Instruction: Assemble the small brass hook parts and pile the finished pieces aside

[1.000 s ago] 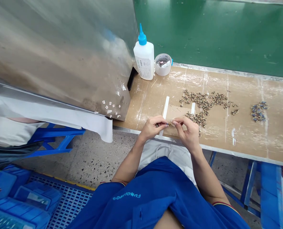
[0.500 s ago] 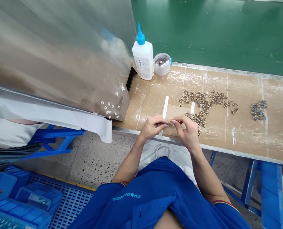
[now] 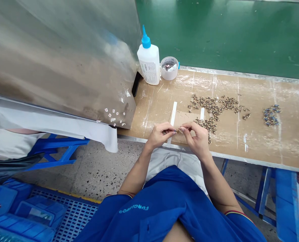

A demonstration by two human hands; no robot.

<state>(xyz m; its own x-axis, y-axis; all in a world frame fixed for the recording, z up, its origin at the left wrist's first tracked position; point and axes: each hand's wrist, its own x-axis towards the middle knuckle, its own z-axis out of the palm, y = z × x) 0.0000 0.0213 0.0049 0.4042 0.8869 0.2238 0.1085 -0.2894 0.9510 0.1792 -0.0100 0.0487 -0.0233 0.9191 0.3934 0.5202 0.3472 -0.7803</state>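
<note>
My left hand (image 3: 159, 137) is closed in a pinch at the front edge of the table, its fingertips on a small brass-coloured metal part (image 3: 178, 130). From the other side my right hand (image 3: 198, 138) pinches at the same part with thumb and forefinger. The part is tiny and mostly covered by fingertips, so its exact kind cannot be made out. Just beyond the right hand lies a pile of small brass-coloured metal pieces (image 3: 207, 125), spreading into a larger heap (image 3: 211, 105). Under the hands is a cardboard piece (image 3: 186, 117), with white strips (image 3: 173, 113) beside it.
A white bottle with a blue nozzle (image 3: 149, 64) and a tape roll holding scraps (image 3: 169, 69) stand at the back left. Farther right sits a small group of blue-tipped pieces (image 3: 270, 116). A metal cabinet (image 3: 89, 67) borders the left. Blue bins (image 3: 36, 210) are on the lower left.
The view has shifted slightly, moving the table's contents a little to the left. Both hands keep nearly the same pinch around the small part.
</note>
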